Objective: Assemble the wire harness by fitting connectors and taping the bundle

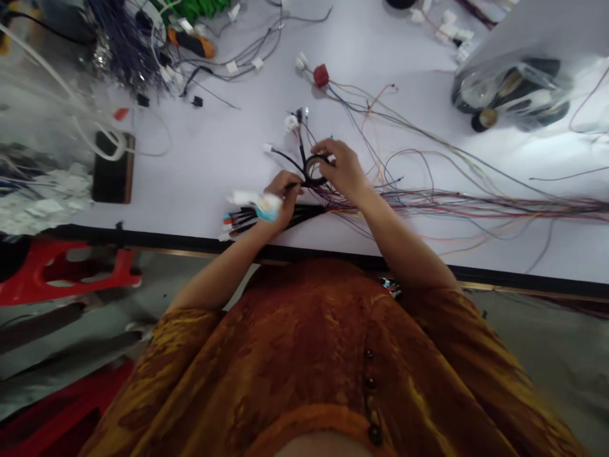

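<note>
My right hand (343,170) grips a roll of black tape (308,170) by its rim, fingers curled over it. Close beside it, my left hand (281,198) is closed on a black-wrapped branch of a wire harness (428,202). White and light-blue connectors (264,204) hang blurred over the left hand. Short black branches with a white connector (291,123) and other small ends spread out beyond the tape. More black-sleeved ends (242,219) lie under my left wrist, and loose coloured wires trail off to the right.
A phone (113,168) and heaped white connectors (47,193) lie at the left. An orange-black handled tool (191,43) sits at the back among cables. A red connector (321,75) lies on the white table (228,136). Plastic-bagged parts (514,95) stand at right; red stools (66,273) stand below left.
</note>
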`<action>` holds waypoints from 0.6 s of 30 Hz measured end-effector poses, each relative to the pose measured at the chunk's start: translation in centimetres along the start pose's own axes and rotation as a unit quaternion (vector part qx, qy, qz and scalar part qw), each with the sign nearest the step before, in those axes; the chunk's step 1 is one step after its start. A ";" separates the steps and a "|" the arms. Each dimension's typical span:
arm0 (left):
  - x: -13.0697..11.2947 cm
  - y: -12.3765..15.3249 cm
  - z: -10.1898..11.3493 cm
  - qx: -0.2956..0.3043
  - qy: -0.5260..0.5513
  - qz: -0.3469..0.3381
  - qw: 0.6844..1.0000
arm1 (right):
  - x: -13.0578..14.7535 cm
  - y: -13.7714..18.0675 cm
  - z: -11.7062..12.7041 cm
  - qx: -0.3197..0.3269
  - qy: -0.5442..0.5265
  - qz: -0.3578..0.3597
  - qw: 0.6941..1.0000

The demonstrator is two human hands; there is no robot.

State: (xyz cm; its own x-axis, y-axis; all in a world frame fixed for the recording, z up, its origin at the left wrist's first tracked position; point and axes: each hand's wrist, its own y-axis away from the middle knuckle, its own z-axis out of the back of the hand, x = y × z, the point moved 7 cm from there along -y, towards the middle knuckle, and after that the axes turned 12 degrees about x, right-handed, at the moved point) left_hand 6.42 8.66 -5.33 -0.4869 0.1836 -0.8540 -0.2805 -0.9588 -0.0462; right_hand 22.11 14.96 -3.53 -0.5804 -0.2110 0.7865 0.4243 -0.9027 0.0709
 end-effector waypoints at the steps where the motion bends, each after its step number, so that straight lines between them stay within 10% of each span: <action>1: 0.6 -0.5 -0.1 0.006 0.036 0.016 0.999 | -0.5 1.0 0.1 -0.010 0.007 0.005 1.000; 5: 1.9 -2.0 -1.1 0.036 0.161 0.062 0.984 | -0.9 2.9 -0.5 0.011 0.071 0.028 0.997; 18: -0.2 -2.1 -1.1 0.002 0.084 -0.005 0.996 | 3.2 3.5 -1.3 0.190 0.293 -0.006 0.937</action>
State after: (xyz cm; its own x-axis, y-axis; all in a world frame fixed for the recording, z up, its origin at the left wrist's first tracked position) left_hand 7.96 10.40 -5.65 -0.3395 0.1542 -0.9279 -0.2884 -0.9560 -0.0533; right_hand 20.83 10.68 -1.56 -0.8214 -0.4723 0.3197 0.5676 -0.7316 0.3776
